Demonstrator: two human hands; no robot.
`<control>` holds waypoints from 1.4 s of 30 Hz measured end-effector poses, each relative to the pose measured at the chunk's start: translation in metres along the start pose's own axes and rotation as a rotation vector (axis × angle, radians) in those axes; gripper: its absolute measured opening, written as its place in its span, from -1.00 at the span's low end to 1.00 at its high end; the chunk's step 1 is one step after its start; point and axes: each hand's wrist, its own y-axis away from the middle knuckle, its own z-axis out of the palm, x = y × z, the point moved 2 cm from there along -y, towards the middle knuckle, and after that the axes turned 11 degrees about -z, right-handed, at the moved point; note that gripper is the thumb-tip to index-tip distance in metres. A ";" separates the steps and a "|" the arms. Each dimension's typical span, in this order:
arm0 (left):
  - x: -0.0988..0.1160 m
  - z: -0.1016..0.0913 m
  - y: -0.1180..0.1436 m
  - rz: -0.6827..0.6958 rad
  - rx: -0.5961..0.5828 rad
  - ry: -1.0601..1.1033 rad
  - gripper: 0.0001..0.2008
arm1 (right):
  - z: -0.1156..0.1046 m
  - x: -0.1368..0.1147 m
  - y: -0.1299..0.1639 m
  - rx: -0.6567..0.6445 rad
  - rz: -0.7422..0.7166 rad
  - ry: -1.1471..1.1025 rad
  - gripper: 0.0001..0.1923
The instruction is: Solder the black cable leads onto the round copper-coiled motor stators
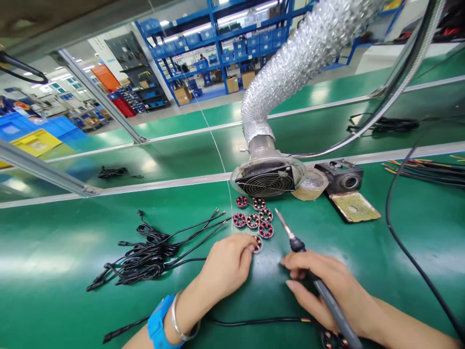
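Observation:
My right hand (323, 288) grips a soldering iron (290, 235) like a pen, its tip raised and pointing toward a cluster of small round motor stators (253, 220) with red copper windings on the green bench. My left hand (227, 265) pinches one stator (258, 243) at its fingertips, just below the cluster. A thin black wire (254, 321) runs along the bench under both wrists. My left wrist wears a blue band and a metal bracelet.
A bundle of black cables (152, 252) lies to the left. A fume extractor fan (267, 180) on a silver flexible duct (290, 72) stands behind the stators, with a black iron stand (341, 177) and sponge plate (354, 206) to its right. More wires (421, 169) lie far right.

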 end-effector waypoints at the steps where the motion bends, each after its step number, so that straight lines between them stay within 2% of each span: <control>1: 0.004 0.004 0.002 0.041 -0.060 0.030 -0.75 | 0.001 0.003 -0.001 0.008 0.007 0.033 -0.66; 3: 0.012 0.011 0.007 0.108 -0.167 0.084 -0.76 | 0.004 0.008 -0.003 -0.010 -0.006 0.068 -0.63; 5: 0.017 0.016 0.011 0.121 -0.210 0.137 -0.78 | 0.008 0.009 -0.005 -0.043 -0.029 0.058 -0.59; 10: 0.015 0.018 0.009 -0.036 -0.132 0.176 -0.79 | 0.017 0.007 -0.008 -0.038 -0.044 0.022 -0.60; 13: 0.015 0.018 0.007 -0.092 -0.129 0.144 -0.80 | 0.017 0.007 -0.009 -0.037 -0.039 0.021 -0.59; 18: 0.021 0.022 0.008 -0.101 -0.112 0.041 -0.85 | 0.015 0.004 -0.012 -0.033 -0.039 0.049 -0.58; 21: 0.019 0.021 0.007 -0.115 -0.114 0.053 -0.82 | 0.012 0.002 -0.013 0.001 -0.042 0.082 -0.60; 26: 0.007 0.015 0.006 -0.199 -0.141 0.238 -0.74 | 0.002 0.007 -0.014 0.096 0.078 0.012 -0.61; 29: 0.006 0.018 0.009 -0.229 -0.167 0.351 -0.73 | 0.000 0.010 -0.014 0.117 0.132 -0.006 -0.60; 33: 0.011 0.031 0.014 -0.284 -0.207 0.429 -0.76 | 0.003 0.008 -0.014 0.132 0.023 0.047 -0.65; 36: 0.013 0.037 0.014 -0.342 -0.280 0.593 -0.74 | 0.006 0.006 -0.014 0.123 -0.051 0.086 -0.68; 39: 0.013 0.033 0.009 -0.384 -0.393 0.774 -0.70 | 0.006 0.007 -0.014 0.116 -0.043 0.098 -0.67; 42: 0.010 0.024 0.003 -0.392 -0.344 0.849 -0.66 | 0.004 0.009 -0.013 0.129 -0.039 0.127 -0.66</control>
